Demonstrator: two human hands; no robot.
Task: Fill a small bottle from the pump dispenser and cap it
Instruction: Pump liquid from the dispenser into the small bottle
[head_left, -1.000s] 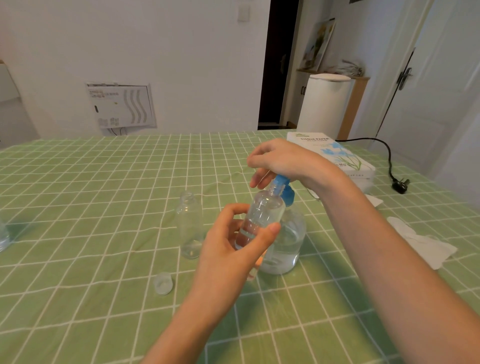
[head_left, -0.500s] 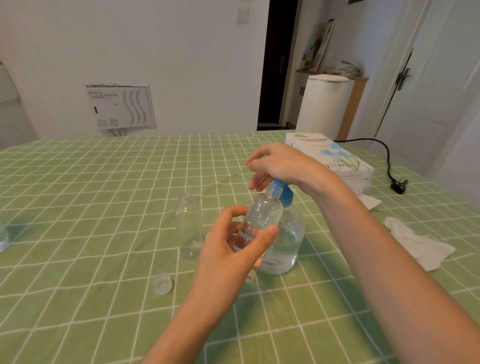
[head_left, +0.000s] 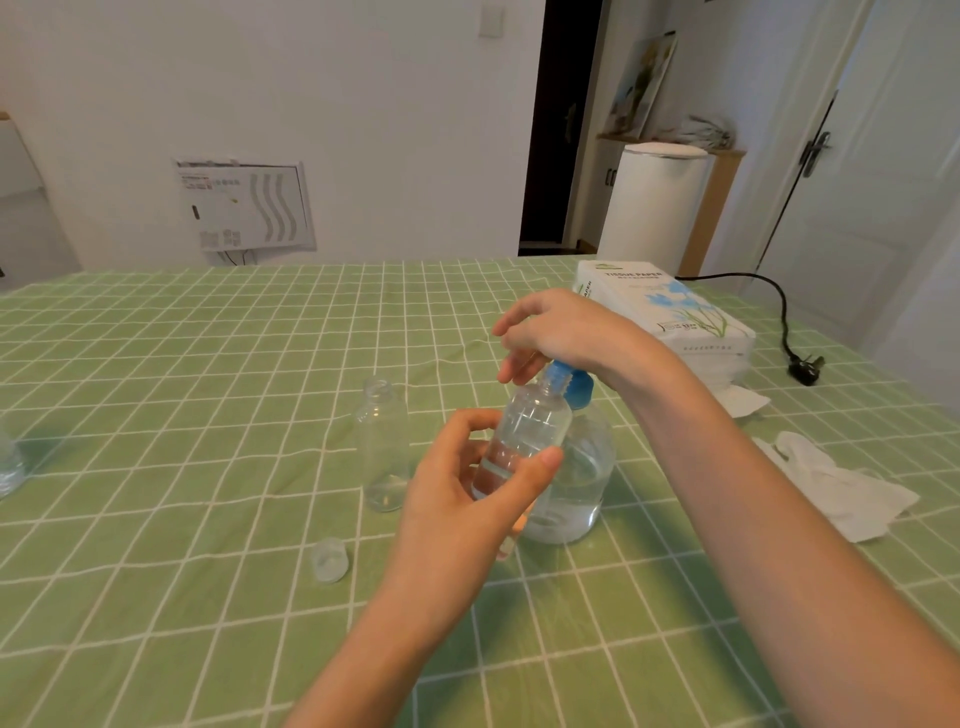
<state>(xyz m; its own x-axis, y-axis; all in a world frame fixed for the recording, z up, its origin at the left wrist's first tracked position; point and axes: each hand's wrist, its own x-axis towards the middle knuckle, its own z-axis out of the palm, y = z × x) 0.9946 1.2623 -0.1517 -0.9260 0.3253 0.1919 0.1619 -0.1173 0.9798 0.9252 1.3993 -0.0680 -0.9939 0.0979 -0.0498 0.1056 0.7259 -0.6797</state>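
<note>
My left hand (head_left: 457, 493) grips a small clear bottle (head_left: 527, 431), tilted, its open neck right under the blue spout of the pump dispenser (head_left: 576, 467). A little clear liquid sits in the small bottle's lower part. The dispenser is a round clear bottle with a blue pump head, standing on the green checked tablecloth just behind the small bottle. My right hand (head_left: 566, 332) rests palm-down on the pump head, fingers loosely spread. A small clear cap (head_left: 329, 558) lies on the cloth to the left front.
A second clear bottle (head_left: 382, 447) stands open left of my left hand. A tissue paper pack (head_left: 670, 317) and loose white tissues (head_left: 841, 488) lie at the right, with a black power cord (head_left: 784, 332) behind. Part of another clear object (head_left: 8, 467) shows at the left edge.
The pump head under my right hand has gone down slightly. The small bottle stays held at the spout in my left hand.
</note>
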